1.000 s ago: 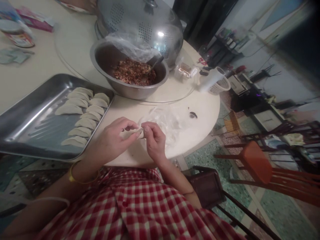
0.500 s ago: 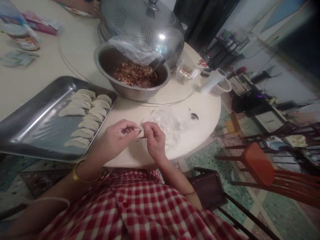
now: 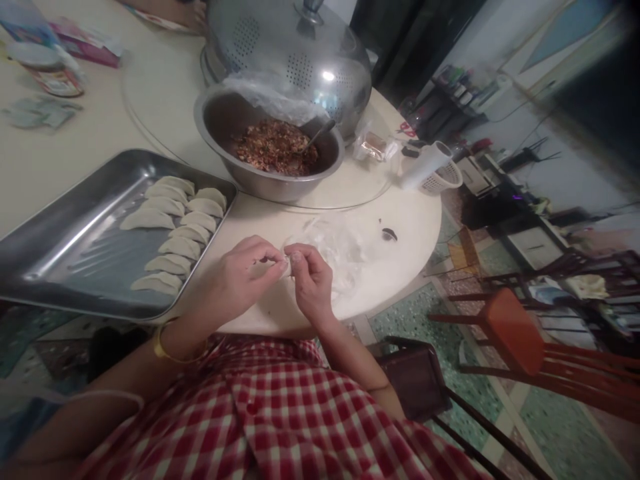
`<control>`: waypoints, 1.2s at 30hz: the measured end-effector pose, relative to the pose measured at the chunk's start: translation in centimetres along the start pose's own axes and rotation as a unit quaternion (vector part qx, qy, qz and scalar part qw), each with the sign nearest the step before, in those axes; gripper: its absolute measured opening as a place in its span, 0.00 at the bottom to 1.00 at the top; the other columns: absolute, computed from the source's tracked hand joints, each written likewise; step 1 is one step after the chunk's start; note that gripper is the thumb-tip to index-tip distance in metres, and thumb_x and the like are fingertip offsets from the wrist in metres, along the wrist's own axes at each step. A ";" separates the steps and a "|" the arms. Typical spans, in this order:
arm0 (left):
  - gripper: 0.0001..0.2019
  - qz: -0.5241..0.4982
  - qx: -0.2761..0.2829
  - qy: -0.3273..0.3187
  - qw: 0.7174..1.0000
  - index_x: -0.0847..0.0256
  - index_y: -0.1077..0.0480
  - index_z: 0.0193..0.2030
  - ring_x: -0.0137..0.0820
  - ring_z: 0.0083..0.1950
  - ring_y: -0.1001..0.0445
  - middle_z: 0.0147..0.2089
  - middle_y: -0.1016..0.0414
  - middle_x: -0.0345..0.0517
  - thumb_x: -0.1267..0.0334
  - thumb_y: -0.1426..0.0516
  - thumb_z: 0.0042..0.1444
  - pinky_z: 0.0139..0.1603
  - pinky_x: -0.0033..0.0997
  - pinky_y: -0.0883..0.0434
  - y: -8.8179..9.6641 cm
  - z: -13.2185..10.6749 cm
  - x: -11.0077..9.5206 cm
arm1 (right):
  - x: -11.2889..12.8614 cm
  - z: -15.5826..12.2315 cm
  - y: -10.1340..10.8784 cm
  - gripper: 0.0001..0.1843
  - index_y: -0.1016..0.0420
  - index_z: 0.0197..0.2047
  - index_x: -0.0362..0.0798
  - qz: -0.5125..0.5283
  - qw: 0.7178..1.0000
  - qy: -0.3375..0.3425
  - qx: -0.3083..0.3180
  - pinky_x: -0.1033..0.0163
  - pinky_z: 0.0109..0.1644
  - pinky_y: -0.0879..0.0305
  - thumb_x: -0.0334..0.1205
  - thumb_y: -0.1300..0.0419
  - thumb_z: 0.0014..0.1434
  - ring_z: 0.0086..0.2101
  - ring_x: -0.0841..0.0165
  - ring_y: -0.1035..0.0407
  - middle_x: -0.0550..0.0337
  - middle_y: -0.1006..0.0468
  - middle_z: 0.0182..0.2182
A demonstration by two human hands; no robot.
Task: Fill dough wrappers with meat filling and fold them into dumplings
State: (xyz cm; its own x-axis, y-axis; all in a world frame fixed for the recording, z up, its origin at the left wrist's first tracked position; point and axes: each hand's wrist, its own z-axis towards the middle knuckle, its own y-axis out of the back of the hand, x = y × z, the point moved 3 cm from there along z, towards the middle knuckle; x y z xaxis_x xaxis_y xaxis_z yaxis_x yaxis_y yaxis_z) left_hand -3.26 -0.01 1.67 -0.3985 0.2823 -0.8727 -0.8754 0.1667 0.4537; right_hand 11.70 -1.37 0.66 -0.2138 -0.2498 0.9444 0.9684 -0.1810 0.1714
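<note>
My left hand [image 3: 253, 273] and my right hand [image 3: 311, 277] meet over the near edge of the table, thumbs and fingers pinched together. Between their fingertips shows a sliver of pale dough, a dumpling [image 3: 287, 268] that the fingers mostly hide. Left of my hands, several folded dumplings [image 3: 180, 248] lie in two rows in a metal tray [image 3: 70, 267]. Beyond my hands stands a steel bowl [image 3: 285, 188] of dark minced filling [image 3: 275, 148], with a utensil handle [image 3: 320, 135] leaning in it. White flour [image 3: 345, 257] is spread on the table beside my right hand.
A large perforated metal dome [image 3: 295, 53] stands behind the bowl, with crumpled clear plastic [image 3: 275, 97] between them. A white roll [image 3: 427, 165] and a basket [image 3: 443, 179] sit near the right edge. A jar [image 3: 50, 70] is at far left. Chairs [image 3: 515, 333] stand right.
The view has shifted slightly. My left fingertips have moved a little right, closer against my right ones, and less of the dumpling shows between them.
</note>
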 end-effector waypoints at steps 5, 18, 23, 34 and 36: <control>0.10 0.001 -0.010 -0.018 1.000 0.57 0.28 0.35 0.33 0.43 0.26 0.38 0.26 0.42 0.56 0.45 0.64 0.47 0.35 0.31 0.1 0.0 -0.8 | 0.6 -0.3 0.2 0.13 0.24 0.37 0.50 0.015 1.000 0.014 0.012 0.60 0.45 0.26 0.48 0.43 0.67 0.38 0.68 0.25 0.58 0.20 0.35; 0.09 -0.029 -0.028 0.044 0.998 0.57 0.27 0.38 0.31 0.39 0.27 0.36 0.25 0.41 0.55 0.44 0.61 0.42 0.32 0.29 0.1 0.0 -0.5 | 1.3 -0.7 0.7 0.06 0.22 0.42 0.53 0.033 0.997 0.010 0.062 0.59 0.48 0.25 0.43 0.40 0.63 0.44 0.67 0.25 0.58 0.21 0.42; 0.09 -0.109 -0.002 0.089 0.990 0.58 0.27 0.37 0.31 0.37 0.28 0.35 0.25 0.40 0.54 0.42 0.59 0.38 0.29 0.29 -0.2 -0.1 0.2 | 0.6 -0.9 0.7 0.07 0.23 0.41 0.52 0.045 0.997 -0.034 0.055 0.64 0.38 0.25 0.44 0.35 0.59 0.43 0.67 0.25 0.56 0.21 0.43; 0.12 -0.087 0.012 0.062 0.994 0.57 0.24 0.39 0.33 0.41 0.26 0.39 0.22 0.43 0.53 0.44 0.60 0.45 0.31 0.28 0.3 -0.2 -0.1 | 0.6 -0.8 0.8 0.08 0.22 0.39 0.52 0.050 0.998 -0.040 0.028 0.61 0.39 0.23 0.46 0.35 0.60 0.43 0.67 0.25 0.56 0.21 0.43; 0.12 -0.073 0.012 0.061 0.995 0.57 0.24 0.38 0.32 0.40 0.26 0.38 0.22 0.42 0.53 0.43 0.60 0.43 0.30 0.28 0.4 -0.1 -0.2 | 0.9 -0.8 0.8 0.07 0.22 0.37 0.52 0.037 0.999 -0.023 0.023 0.62 0.37 0.23 0.46 0.35 0.60 0.43 0.67 0.25 0.56 0.21 0.43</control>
State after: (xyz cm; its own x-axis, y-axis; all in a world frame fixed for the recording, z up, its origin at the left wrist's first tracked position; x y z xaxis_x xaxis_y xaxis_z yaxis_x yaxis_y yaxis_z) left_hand -3.55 -0.14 2.02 -0.2994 0.1363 -0.9443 -0.9201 0.2208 0.3236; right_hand 12.22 -2.52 1.40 -0.1366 -0.2173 0.9665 0.9865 -0.1192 0.1126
